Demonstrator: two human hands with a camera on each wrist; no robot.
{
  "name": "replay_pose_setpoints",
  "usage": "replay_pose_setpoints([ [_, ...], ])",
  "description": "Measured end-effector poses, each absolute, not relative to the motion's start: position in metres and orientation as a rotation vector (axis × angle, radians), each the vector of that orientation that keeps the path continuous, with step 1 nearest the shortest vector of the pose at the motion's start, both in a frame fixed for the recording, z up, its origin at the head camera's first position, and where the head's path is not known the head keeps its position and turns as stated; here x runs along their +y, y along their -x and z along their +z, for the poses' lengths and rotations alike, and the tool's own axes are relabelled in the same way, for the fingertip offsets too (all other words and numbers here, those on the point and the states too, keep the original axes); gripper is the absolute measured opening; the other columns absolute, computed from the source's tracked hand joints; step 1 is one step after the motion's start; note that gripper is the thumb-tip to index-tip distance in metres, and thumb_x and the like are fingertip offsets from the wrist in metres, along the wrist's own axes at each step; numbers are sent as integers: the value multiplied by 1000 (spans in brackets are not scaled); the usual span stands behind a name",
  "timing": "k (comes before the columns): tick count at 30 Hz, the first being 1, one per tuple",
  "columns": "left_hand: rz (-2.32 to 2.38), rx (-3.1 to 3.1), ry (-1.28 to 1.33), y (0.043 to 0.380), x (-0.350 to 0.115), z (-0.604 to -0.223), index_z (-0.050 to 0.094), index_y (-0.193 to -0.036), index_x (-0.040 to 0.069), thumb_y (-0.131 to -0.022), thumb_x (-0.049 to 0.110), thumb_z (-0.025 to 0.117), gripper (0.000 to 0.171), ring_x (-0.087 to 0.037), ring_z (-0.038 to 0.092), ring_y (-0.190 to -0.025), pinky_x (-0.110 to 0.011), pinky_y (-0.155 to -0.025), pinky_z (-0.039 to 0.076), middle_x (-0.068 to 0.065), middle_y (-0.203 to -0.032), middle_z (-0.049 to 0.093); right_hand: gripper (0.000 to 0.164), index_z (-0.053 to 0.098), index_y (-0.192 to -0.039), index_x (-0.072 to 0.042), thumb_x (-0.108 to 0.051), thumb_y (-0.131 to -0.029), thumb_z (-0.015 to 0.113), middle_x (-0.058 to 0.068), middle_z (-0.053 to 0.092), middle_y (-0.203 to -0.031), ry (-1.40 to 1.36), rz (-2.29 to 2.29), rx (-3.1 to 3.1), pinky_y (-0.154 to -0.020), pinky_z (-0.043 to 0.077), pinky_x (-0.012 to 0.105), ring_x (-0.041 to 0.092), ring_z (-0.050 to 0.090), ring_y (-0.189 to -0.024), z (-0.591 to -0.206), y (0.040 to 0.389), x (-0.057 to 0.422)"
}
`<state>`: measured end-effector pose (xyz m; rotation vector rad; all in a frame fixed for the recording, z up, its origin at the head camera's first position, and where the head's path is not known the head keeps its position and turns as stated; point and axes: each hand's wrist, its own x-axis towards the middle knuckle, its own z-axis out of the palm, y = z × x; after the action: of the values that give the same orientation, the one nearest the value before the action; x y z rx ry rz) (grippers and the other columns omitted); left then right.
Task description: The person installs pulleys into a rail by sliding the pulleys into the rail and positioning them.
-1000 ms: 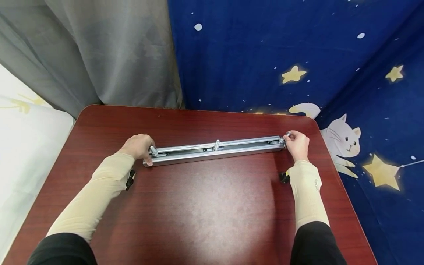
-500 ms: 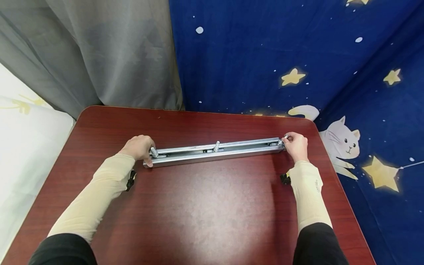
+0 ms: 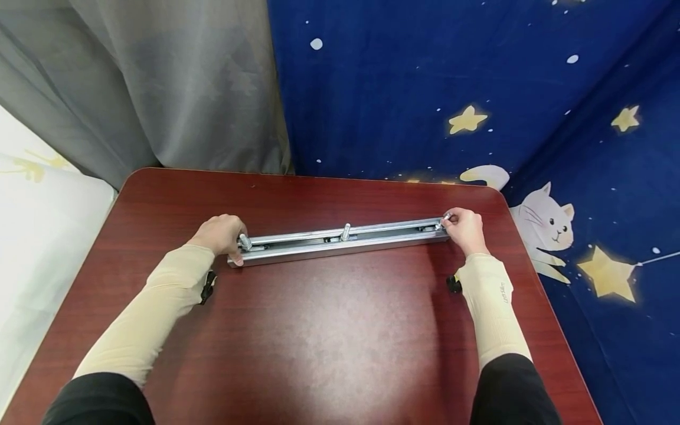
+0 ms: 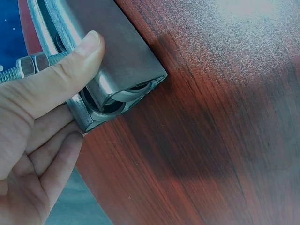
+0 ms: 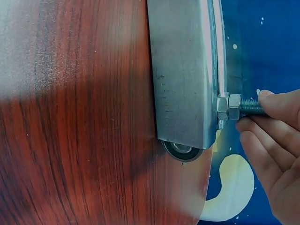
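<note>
A long silver metal channel track (image 3: 297, 252) lies slightly slanted on the table, its slot facing up. My left hand (image 3: 220, 236) grips its left end, thumb (image 4: 89, 47) on the near side wall and the other fingers around the far side. Beside that thumb a threaded bolt with nuts (image 4: 33, 65) sticks out of the slot. Another bolt (image 3: 346, 232) stands near mid-track. At the right end my right hand (image 3: 464, 230) pinches the threaded bolt (image 5: 251, 107) of a roller trolley. Part of its wheel (image 5: 183, 149) pokes out of the track's end; the rest is inside.
The track rests on a reddish-brown wooden table (image 3: 329, 330). Behind the table hang a grey curtain (image 3: 207, 88) and a blue curtain (image 3: 382, 88) with stars and a cat. A white surface (image 3: 48, 248) lies to the left.
My right hand has moved left, carrying the trolley's bolt with it, so the trolley sits further into the track's right end. My left hand and the track have stayed about where they were.
</note>
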<state>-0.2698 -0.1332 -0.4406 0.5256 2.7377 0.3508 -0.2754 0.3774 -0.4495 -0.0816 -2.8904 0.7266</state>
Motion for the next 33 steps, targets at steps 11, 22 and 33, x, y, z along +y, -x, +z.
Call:
replay_pose_setpoints([
  [11,345,2736,-528,272,-132,-442,71,-79,10,-42,23,89,42,-21,58,-70,-44,-66,47,-2,-76,67,23,67,-96,2,-14,-90,51,19,67,-88,-62,726,-2990,-67,45,40,27,58,-71,-441,277,373],
  [22,357,2733,-537,274,-133,-444,71,-75,13,-41,24,89,39,-18,57,-67,-43,-65,47,1,-72,66,20,67,-94,2,-12,-89,52,19,67,-85,-99,682,-3034,-69,45,43,29,59,-75,-438,281,368],
  [33,382,2727,-522,274,-131,-444,71,-77,12,-42,21,88,40,-18,54,-66,-41,-62,47,1,-71,65,21,67,-94,1,-13,-89,52,18,66,-86,-45,693,-3077,-70,46,42,28,59,-75,-439,281,369],
])
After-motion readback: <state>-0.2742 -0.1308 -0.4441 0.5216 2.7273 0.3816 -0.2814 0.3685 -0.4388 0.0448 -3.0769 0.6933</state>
